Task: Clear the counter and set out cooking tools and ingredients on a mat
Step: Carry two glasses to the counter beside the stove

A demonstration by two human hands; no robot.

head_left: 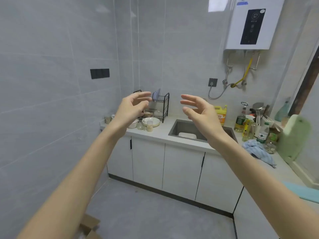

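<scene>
Two bare forearms reach forward from the bottom corners, and both hands are raised in the air in front of the counter [162, 133], holding nothing. Left hand [133, 107] has its fingers spread and a little curled; right hand [202, 112] faces it, fingers also spread and relaxed, the two hands apart. Behind the left hand, on the counter, stand a black dish rack [163, 107], a white plate [154, 121] and small glass jars [140, 125]. The sink [179, 126] in the middle holds a white container [187, 135]. To the right are a yellow bottle [221, 114], an oil bottle [240, 122], a spray bottle [247, 128], a blue cloth [257, 149] and a green cutting board [295, 135] leaning upright. A flat light blue sheet [303, 192] lies on the counter at the right edge.
</scene>
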